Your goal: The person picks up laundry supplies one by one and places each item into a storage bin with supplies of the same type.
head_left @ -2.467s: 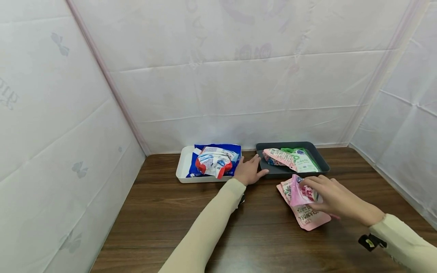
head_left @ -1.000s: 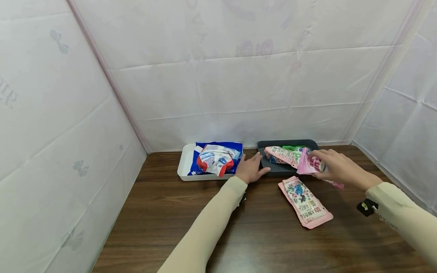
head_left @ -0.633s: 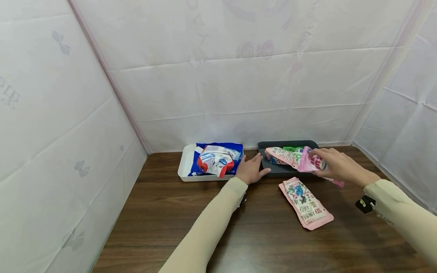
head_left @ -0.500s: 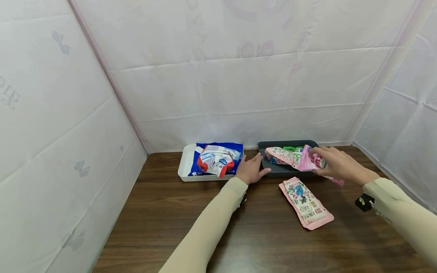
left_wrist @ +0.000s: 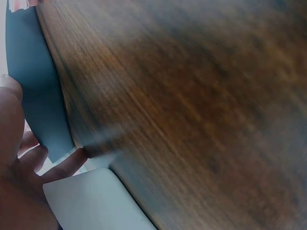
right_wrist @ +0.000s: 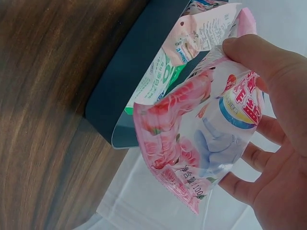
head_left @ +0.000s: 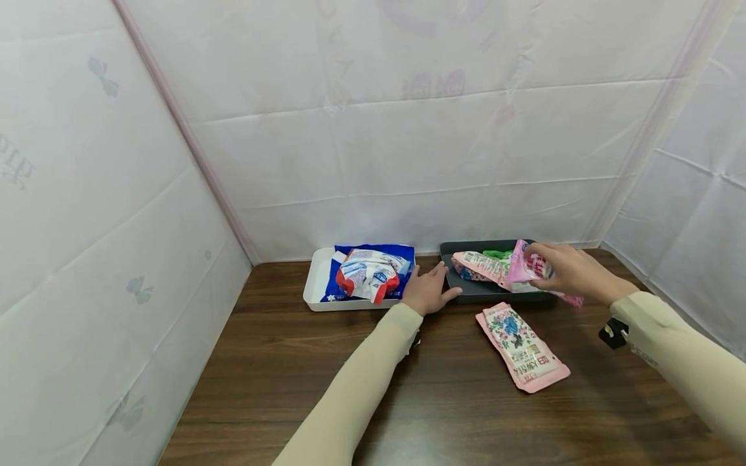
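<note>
My right hand (head_left: 574, 270) pinches a pink packet (head_left: 527, 265) above the right part of the dark grey tray (head_left: 495, 298). In the right wrist view, the pink packet (right_wrist: 187, 129) shows roses and a toilet bowl. Under it in the tray lie a pale pink floral packet (head_left: 480, 266) and a green and white packet (right_wrist: 154, 79), partly covered. My left hand (head_left: 425, 291) rests with spread fingers between the two trays, touching the dark one. In the left wrist view, its fingers lie by the dark tray (left_wrist: 36, 72) and the white tray (left_wrist: 96, 201).
A flat pink floral pouch (head_left: 522, 346) lies on the wooden table (head_left: 280, 388) in front of the dark tray. In the white tray (head_left: 315, 285) sit a blue bag (head_left: 332, 288) and a white and red packet (head_left: 373, 268). White cloth walls (head_left: 373, 155) enclose the table.
My right hand has lifted the pink packet off the flat pouch on the table and carried it back over the dark tray, lately a little higher. The left hand stays put.
</note>
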### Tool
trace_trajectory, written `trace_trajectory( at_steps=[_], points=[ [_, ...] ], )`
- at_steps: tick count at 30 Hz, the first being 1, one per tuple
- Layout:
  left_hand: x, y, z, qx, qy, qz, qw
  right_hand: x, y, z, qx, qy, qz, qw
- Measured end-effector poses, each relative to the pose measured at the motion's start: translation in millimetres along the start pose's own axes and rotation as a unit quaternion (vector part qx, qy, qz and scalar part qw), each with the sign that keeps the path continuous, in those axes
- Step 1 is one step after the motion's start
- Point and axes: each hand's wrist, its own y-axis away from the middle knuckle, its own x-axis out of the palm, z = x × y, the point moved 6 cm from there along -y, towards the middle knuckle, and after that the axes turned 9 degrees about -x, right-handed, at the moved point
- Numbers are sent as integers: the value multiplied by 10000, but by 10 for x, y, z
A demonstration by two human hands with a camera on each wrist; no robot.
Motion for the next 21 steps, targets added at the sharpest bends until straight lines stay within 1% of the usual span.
trace_trajectory(
  at_steps=[4, 11, 15, 21],
  points=[
    [8, 0, 10, -6, -1, 15, 10000, 13, -27, -28, -16, -21, -13, 10000],
    [-21, 1, 18, -11, 19, -29, 10000, 39, -80, -88, -41, -28, -2, 10000],
    [-38, 17, 20, -1, 9, -56, 10000, 39, -110, -101, -44, -63, -7, 10000],
    [-67, 57, 9, 20, -7, -74, 10000, 33, -148, -77, -156, -135, -73, 9998]
  ],
)
